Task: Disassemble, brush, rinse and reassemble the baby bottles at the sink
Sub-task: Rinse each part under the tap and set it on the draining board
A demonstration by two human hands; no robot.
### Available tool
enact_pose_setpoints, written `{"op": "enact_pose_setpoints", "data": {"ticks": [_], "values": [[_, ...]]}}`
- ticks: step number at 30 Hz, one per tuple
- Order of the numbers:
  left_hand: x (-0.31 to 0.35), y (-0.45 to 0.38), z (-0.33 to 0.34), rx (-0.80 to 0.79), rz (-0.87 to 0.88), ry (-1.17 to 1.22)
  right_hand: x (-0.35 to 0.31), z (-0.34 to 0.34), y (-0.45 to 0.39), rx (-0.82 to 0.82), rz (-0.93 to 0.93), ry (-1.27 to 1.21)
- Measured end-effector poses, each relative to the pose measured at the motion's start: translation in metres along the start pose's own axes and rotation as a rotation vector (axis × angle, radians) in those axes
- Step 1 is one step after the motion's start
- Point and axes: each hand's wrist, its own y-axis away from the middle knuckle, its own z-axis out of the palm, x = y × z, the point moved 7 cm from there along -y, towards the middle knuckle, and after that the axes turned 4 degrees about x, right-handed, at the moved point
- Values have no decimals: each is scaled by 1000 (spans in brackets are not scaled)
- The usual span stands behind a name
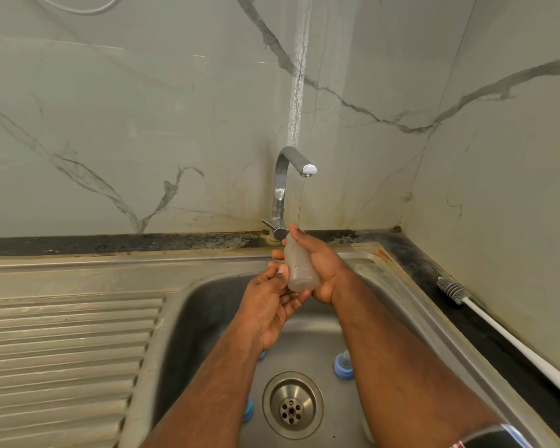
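Rinsing a clear bottle [299, 266] under a thin stream from the tap [288, 176], a person holds it over the sink [385, 279], at about 12 o'clock from the drain [292, 405]. The right hand [324, 270] is wrapped around the bottle's body, thumb up near its mouth; the left hand [272, 302] lies open with fingers straight against the bottle's lower side, near its base. The bottle's long axis runs tilted, mouth toward 11 o'clock and the stream, base toward 5 o'clock and the person, so the next tip or turn looks to rest with the right hand, the one that grips it. Blue bottle parts [343, 367] lie on the sink floor around the drain, at roughly 2, 8 and 10 o'clock, partly hidden by the forearms. A white-handled brush [498, 331] lies on the counter at 3 o'clock, well apart from both hands. No brand, label or readable writing shows on anything.
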Motion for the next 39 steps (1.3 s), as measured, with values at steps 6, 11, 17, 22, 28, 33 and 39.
{"op": "enact_pose_setpoints", "data": {"ticks": [6,11,17,22,28,33,39], "values": [[-4,-1,2,34,25,-31,-4,-15,0,529,-238,165],[1,-8,-11,165,155,-131,1,-12,2,397,-234,-39],[9,-15,-41,416,233,-99,-2,-20,18,186,-110,35],[15,-13,-38,396,321,-202,14,-26,39,-47,149,415],[14,-10,-23,280,311,-217,1,-22,34,263,-197,645],[6,-14,-27,284,217,-213,3,-9,27,274,-278,633],[7,-13,-26,275,212,-201,0,-7,28,326,-338,764]]}}
